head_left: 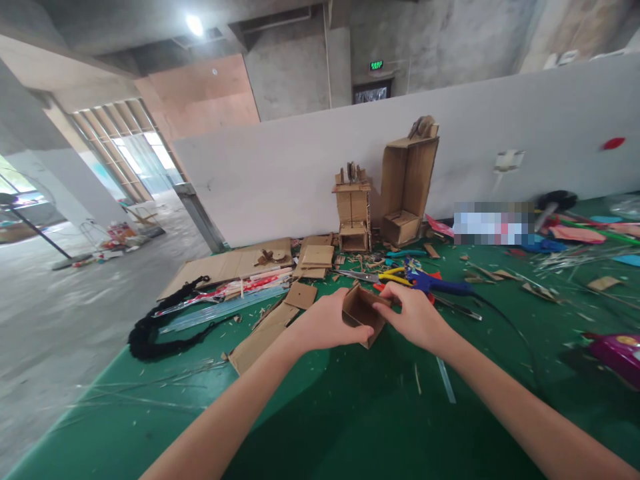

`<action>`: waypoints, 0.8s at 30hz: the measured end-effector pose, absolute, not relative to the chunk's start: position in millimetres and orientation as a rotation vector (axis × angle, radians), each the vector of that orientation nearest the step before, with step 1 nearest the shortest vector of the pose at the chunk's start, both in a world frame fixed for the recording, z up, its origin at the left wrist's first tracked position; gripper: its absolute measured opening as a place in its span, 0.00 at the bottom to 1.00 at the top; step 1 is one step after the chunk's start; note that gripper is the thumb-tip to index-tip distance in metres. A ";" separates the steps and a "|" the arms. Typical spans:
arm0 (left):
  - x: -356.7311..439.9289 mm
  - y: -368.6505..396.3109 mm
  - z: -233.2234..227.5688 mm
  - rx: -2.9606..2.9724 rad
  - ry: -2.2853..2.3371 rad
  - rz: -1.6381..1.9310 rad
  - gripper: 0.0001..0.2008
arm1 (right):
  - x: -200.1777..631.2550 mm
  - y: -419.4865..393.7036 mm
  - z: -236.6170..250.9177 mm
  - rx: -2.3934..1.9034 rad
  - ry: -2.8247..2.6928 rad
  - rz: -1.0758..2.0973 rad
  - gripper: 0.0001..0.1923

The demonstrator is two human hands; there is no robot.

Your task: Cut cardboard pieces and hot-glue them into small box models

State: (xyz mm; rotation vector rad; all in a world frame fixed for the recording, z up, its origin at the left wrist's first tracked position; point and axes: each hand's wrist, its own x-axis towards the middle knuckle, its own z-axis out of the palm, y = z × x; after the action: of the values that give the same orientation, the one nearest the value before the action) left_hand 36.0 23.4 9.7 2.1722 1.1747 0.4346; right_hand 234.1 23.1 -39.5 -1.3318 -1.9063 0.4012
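Both my hands hold a small open cardboard box (361,313) just above the green table (350,413). My left hand (327,323) grips its left side, thumb on the front wall. My right hand (413,315) pinches its right edge from above. The box's open side faces up and toward me. Just behind the hands lie yellow-handled scissors (385,275) and a blue glue gun (437,283) with a black cord.
Two cardboard towers (354,217) (407,190) stand against the white partition (310,173). Flat cardboard sheets (235,267), scraps and clear strips (220,307) lie at left, with a black braided cord (160,330). Coloured paper and sticks (575,257) clutter the right; a purple packet (620,357) sits near the edge.
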 end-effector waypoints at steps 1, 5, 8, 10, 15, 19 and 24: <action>35.8 23.4 9.7 2.170 1.171 0.431 0.19 | 234.5 23.2 -39.7 -1.327 -1.906 0.408 0.05; 34.5 23.5 9.6 2.157 1.165 0.423 0.20 | 234.9 23.6 -40.6 -1.319 -1.894 0.413 0.05; 33.8 23.7 10.2 2.134 1.150 0.401 0.22 | 234.1 24.4 -41.5 -1.334 -1.870 0.396 0.05; 32.9 24.6 11.6 2.124 1.140 0.385 0.24 | 233.8 25.2 -42.5 -1.354 -1.857 0.380 0.05; 25.1 35.8 12.3 2.185 0.972 0.322 0.31 | 234.2 28.6 -45.0 -1.427 -1.821 0.315 0.04; 16.5 48.4 6.1 2.220 0.864 0.347 0.32 | 233.8 30.7 -46.1 -1.439 -1.829 0.296 0.06; 12.7 51.3 5.0 2.232 0.847 0.427 0.33 | 233.3 31.9 -46.3 -1.434 -1.854 0.286 0.05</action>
State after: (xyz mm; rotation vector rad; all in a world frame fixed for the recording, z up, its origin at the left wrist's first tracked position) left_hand 12.7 51.3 5.0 2.2323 0.8469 0.4270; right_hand 233.3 31.9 -46.3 -1.4338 -1.8544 0.2857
